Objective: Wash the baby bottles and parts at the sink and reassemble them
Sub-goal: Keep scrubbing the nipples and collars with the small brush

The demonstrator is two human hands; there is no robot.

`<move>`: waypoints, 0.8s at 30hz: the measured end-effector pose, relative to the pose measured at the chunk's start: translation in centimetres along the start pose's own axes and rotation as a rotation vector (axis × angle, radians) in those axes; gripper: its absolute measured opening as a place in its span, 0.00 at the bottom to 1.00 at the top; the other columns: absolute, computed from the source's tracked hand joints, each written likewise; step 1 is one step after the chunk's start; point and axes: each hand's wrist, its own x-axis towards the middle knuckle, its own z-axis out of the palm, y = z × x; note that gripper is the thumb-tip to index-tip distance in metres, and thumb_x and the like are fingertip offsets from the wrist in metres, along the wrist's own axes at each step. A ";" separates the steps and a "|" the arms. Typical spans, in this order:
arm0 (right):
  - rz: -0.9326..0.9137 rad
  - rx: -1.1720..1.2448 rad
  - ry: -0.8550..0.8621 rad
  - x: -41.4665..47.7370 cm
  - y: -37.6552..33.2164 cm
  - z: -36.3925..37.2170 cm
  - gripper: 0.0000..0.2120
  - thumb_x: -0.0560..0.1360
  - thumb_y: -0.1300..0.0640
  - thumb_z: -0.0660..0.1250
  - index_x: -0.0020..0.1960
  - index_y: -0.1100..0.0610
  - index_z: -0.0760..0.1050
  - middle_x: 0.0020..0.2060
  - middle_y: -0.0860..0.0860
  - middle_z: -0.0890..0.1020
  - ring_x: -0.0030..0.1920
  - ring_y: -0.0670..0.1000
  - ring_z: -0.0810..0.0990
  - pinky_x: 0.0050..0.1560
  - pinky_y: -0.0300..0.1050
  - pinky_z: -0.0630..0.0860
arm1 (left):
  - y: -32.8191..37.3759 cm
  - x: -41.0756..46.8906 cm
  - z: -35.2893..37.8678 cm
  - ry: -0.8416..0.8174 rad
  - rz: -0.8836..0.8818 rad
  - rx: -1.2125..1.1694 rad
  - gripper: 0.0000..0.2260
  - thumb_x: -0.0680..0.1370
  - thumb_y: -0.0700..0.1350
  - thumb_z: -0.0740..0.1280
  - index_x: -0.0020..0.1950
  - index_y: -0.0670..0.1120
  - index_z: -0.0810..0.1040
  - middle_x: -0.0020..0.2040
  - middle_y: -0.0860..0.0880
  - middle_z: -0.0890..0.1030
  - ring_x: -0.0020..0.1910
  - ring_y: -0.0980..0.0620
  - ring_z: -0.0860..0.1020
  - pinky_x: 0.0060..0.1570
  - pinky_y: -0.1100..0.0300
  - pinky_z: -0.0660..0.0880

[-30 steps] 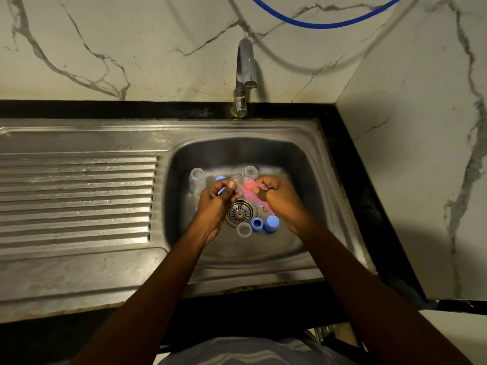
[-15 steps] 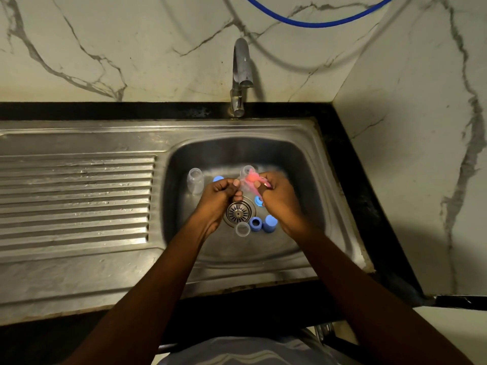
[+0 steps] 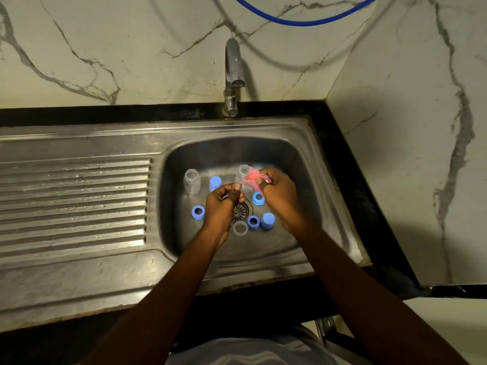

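Over the sink basin (image 3: 303, 233), my left hand (image 3: 221, 206) grips a small clear bottle part (image 3: 242, 187). My right hand (image 3: 280, 192) holds a pink brush (image 3: 252, 177) against that part. A clear bottle (image 3: 192, 181) stands at the basin's back left, and a second clear bottle (image 3: 243, 171) stands behind my hands. Blue caps (image 3: 215, 183) (image 3: 267, 221) and blue rings (image 3: 198, 212) (image 3: 258, 198) (image 3: 253, 222) lie around the drain (image 3: 241, 211). A clear cap (image 3: 240, 228) sits just in front of the drain.
The tap (image 3: 233, 75) rises behind the basin, with no water visible from it. A ribbed steel drainboard (image 3: 73, 201) stretches to the left. Black counter edging (image 3: 363, 196) and marble walls close in the right side. A blue hose (image 3: 297, 21) hangs across the top.
Both hands have lifted slightly and moved toward the back of the basin with the clear part and pink brush. The blue ring at the left has come into view.
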 end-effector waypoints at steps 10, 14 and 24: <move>0.052 0.104 -0.064 0.9 3.2 -2.9 0.05 0.77 0.61 0.66 0.45 0.58 0.80 0.35 0.52 0.80 0.33 0.49 0.75 0.32 0.40 0.70 | 0.2 0.3 0.6 -0.080 -0.159 -0.096 0.11 0.83 0.46 0.63 0.51 0.38 0.77 0.34 0.48 0.80 0.31 0.54 0.78 0.36 0.63 0.77; 0.161 0.188 0.020 1.4 5.3 -3.7 0.05 0.77 0.58 0.66 0.42 0.55 0.78 0.36 0.53 0.79 0.35 0.51 0.76 0.30 0.42 0.70 | 0.4 1.7 0.5 -0.175 -0.234 0.061 0.11 0.83 0.50 0.63 0.52 0.41 0.74 0.37 0.47 0.80 0.32 0.53 0.80 0.39 0.59 0.76; 0.310 0.265 0.085 2.1 10.8 -4.3 0.16 0.75 0.46 0.70 0.46 0.60 0.80 0.33 0.56 0.78 0.31 0.52 0.74 0.30 0.43 0.71 | -1.8 2.9 4.0 -0.295 0.068 0.936 0.16 0.70 0.42 0.74 0.53 0.46 0.72 0.46 0.47 0.82 0.44 0.47 0.81 0.40 0.55 0.77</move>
